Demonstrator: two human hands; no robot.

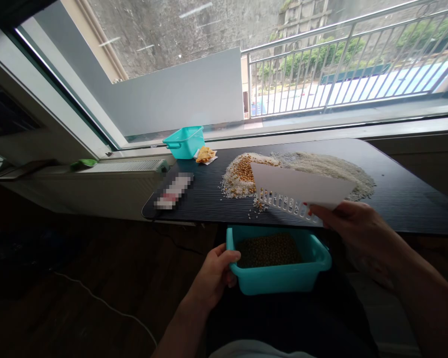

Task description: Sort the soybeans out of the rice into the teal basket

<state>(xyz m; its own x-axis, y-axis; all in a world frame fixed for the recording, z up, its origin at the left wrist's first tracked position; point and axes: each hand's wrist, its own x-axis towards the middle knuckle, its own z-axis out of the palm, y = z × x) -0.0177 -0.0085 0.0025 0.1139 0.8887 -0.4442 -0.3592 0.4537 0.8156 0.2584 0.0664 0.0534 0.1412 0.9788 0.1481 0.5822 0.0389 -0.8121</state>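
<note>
My left hand (216, 273) grips the left rim of a turquoise plastic basin (280, 281), thumb over the edge. Brown pellets or beans (271, 249) cover the basin's bottom; it sits below the table's front edge, over my lap. In my right hand (353, 221) is a flat white plastic piece with a row of slots along its lower edge, like a slotted scraper (302, 184). It is tilted above the table, beside a pile of white grains mixed with golden-brown beans (244, 171). Behind it spreads a larger heap of pale grains (332, 166), partly hidden by the scraper.
On the dark table (406, 199), a smaller turquoise basket (188, 141) stands at the back left. Beside it lies a yellowish crumpled item (206, 155) on white paper. A blurred-out phone-like object (174, 190) lies near the left edge. A radiator (127, 181) and window adjoin the table.
</note>
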